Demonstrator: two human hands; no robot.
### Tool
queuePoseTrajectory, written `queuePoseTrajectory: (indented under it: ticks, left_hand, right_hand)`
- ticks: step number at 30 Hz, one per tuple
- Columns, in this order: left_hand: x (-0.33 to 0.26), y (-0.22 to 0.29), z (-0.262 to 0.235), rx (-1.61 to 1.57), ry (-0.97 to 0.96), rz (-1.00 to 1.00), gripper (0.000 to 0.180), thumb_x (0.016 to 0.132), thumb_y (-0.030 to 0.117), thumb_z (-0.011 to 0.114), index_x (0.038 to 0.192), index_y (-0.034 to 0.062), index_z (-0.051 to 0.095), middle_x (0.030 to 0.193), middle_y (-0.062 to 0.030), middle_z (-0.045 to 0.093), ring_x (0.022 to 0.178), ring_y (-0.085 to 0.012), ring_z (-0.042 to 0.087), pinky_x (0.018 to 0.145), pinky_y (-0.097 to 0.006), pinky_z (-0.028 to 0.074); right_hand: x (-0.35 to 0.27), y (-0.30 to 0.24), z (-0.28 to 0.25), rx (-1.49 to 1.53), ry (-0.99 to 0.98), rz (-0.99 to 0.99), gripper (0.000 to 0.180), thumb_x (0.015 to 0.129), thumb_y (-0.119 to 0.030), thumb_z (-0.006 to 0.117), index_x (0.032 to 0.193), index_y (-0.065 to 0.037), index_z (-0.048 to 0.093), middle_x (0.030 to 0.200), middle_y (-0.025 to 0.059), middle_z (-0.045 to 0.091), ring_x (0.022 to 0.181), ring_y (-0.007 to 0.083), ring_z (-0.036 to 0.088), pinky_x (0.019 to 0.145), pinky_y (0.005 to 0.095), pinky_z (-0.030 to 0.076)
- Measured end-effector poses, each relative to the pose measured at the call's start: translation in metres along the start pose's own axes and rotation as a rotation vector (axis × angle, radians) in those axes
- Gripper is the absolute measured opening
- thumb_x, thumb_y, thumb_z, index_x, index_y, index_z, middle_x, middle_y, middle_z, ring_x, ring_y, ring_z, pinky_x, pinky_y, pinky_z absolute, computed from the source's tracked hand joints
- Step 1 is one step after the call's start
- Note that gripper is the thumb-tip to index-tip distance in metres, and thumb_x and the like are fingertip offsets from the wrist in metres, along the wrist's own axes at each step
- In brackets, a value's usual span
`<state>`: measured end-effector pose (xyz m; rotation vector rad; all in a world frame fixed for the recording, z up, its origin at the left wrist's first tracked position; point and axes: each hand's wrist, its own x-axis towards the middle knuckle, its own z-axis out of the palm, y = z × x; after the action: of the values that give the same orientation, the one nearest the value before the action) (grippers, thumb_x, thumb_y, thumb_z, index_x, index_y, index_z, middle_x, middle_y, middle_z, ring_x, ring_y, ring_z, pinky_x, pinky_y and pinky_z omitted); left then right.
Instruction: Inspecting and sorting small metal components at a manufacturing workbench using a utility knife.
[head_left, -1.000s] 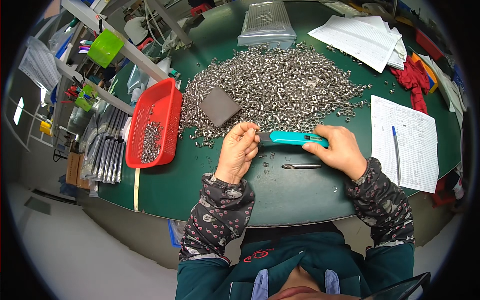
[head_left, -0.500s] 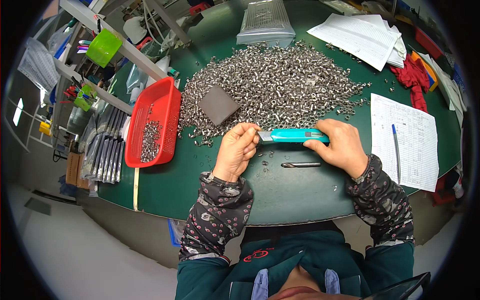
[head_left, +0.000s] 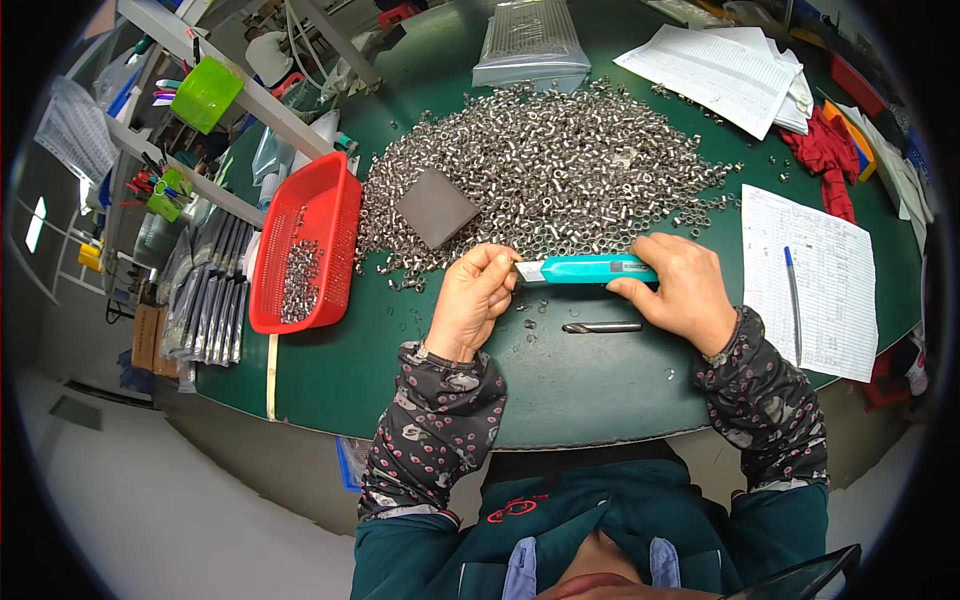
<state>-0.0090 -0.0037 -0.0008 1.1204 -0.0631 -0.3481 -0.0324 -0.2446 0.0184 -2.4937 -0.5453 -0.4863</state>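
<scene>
My right hand (head_left: 684,287) is closed round the turquoise handle of a utility knife (head_left: 590,269), its blade pointing left. My left hand (head_left: 473,298) pinches a small metal ring (head_left: 514,257) between thumb and fingertips, and the blade tip meets it there; the ring is mostly hidden by the fingers. Beyond both hands spreads a big heap of small shiny metal rings (head_left: 560,165). A drill bit (head_left: 601,328) lies on the green table just below the knife, with a few loose rings (head_left: 530,323) to its left.
A dark square block (head_left: 437,208) rests on the heap's left side. Left of it stands a red plastic basket (head_left: 345,230) holding some rings. To the right lies a printed sheet (head_left: 835,330) with a pen (head_left: 792,300). Clear plastic bags (head_left: 532,45), more papers (head_left: 705,75) and a red cloth (head_left: 828,155) sit farther back.
Both hands and the knife stay almost where they were. The knife has shifted very slightly away from me; the rest looks the same.
</scene>
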Motion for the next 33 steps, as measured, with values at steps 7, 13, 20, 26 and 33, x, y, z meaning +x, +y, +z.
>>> queuePoseTrajectory:
  ticks: [7, 13, 20, 26, 33]
  left_hand:
    - [0.001, -0.001, 0.000, 0.010, 0.009, 0.001, 0.013, 0.087, 0.016, 0.050, 0.086, 0.0036, 0.054, 0.065, -0.0007, 0.048, 0.042, -0.0002, 0.029, 0.036, -0.013, 0.022]
    - [0.001, -0.002, 0.004, -0.017, 0.077, -0.027, 0.019, 0.088, 0.021, 0.048, 0.082, 0.0040, 0.053, 0.063, -0.0003, 0.048, 0.041, -0.0008, 0.029, 0.036, -0.013, 0.022]
    - [0.002, 0.000, 0.003, -0.018, 0.087, -0.024, 0.023, 0.089, 0.024, 0.045, 0.081, 0.0039, 0.053, 0.063, 0.0006, 0.047, 0.043, -0.0009, 0.030, 0.036, -0.014, 0.022]
    - [0.003, 0.000, 0.002, -0.051, 0.074, -0.028, 0.024, 0.090, 0.024, 0.043, 0.081, 0.0031, 0.052, 0.064, -0.0012, 0.046, 0.043, -0.0024, 0.030, 0.034, -0.014, 0.022]
    - [0.002, -0.001, 0.002, -0.100, 0.048, -0.046, 0.026, 0.090, 0.025, 0.043, 0.082, 0.0029, 0.052, 0.064, 0.0001, 0.046, 0.042, -0.0012, 0.029, 0.034, -0.014, 0.020]
  right_hand:
    - [0.001, 0.000, 0.000, -0.032, 0.032, -0.033, 0.029, 0.066, -0.031, 0.066, 0.071, -0.006, 0.053, 0.063, 0.0078, 0.051, 0.063, 0.0263, 0.054, 0.052, 0.0381, 0.041]
    - [0.001, 0.002, 0.001, 0.016, 0.035, -0.038, 0.029, 0.066, -0.031, 0.066, 0.071, -0.005, 0.053, 0.062, 0.0083, 0.051, 0.060, 0.0267, 0.053, 0.052, 0.0380, 0.041]
    - [0.004, 0.009, -0.012, 0.015, -0.009, -0.027, 0.029, 0.063, -0.029, 0.069, 0.071, -0.005, 0.054, 0.062, 0.0084, 0.051, 0.061, 0.0270, 0.053, 0.052, 0.0371, 0.041]
    - [0.007, 0.009, -0.025, -0.062, -0.007, -0.129, 0.027, 0.057, -0.021, 0.072, 0.071, -0.005, 0.055, 0.063, 0.0077, 0.048, 0.064, 0.0261, 0.052, 0.055, 0.0364, 0.041]
    - [0.008, 0.012, -0.030, -0.051, -0.130, -0.062, 0.028, 0.059, -0.025, 0.070, 0.068, -0.004, 0.054, 0.063, 0.0090, 0.050, 0.065, 0.0281, 0.053, 0.056, 0.0389, 0.041]
